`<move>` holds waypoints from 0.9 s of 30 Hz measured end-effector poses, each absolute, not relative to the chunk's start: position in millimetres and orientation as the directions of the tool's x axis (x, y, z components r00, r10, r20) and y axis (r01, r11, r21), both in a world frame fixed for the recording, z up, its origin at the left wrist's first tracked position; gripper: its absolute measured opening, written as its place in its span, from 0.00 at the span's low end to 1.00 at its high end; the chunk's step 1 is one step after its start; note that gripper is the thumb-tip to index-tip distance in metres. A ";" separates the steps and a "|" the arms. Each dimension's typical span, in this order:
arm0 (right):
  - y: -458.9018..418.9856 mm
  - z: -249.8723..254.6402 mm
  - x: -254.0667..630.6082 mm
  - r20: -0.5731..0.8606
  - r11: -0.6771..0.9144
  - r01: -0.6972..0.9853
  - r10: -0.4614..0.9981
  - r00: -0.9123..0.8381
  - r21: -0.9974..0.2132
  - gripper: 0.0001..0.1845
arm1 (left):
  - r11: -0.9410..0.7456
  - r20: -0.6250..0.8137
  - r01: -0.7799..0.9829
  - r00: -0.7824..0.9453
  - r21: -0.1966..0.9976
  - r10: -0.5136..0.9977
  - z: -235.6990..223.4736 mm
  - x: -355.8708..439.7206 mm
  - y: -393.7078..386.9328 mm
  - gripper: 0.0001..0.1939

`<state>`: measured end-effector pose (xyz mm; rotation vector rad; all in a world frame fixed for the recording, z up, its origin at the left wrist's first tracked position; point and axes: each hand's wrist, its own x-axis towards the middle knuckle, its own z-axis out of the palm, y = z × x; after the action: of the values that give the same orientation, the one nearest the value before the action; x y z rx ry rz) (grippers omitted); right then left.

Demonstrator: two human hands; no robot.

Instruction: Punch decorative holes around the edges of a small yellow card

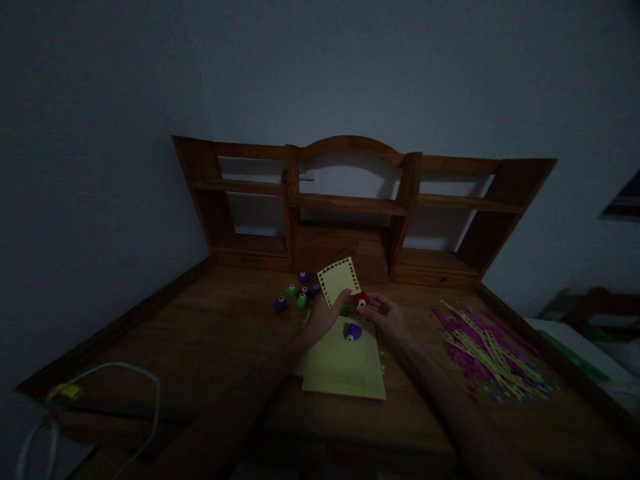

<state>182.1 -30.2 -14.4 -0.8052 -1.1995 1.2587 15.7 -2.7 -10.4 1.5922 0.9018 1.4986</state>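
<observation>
My left hand [324, 321] is closed on a small yellow paper square [338, 280], whose edges carry rows of punched-out shapes. In my right hand [391, 317] is a red craft punch [361, 302] with a white round spot, held close by the paper's lower right corner. Whether the paper sits inside the punch's slot I cannot tell. Below both hands, a purple craft punch [353, 332] lies on a stack of yellow sheets [340, 367], a red edge showing beneath. Something green [345, 310] shows partly between the hands.
Several more punches, purple, green [301, 301] and red, stand left of the paper on the wooden desk [220, 327]. A heap of yellow and magenta paper strips [483, 347] with small scraps lies at right. A white cable [157, 393] loops at left. Wooden shelves [350, 203] rise behind.
</observation>
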 end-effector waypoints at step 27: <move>-39.1 -10.2 176.0 0.176 0.114 -0.342 0.972 -0.157 -0.933 0.18 | -0.427 0.428 -0.052 0.210 0.903 0.879 2.3 14.7 -17.3 0.15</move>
<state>176.0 -39.1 -10.2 -0.7574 -1.1504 1.3709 14.7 -17.3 2.3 1.6179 0.7963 1.3518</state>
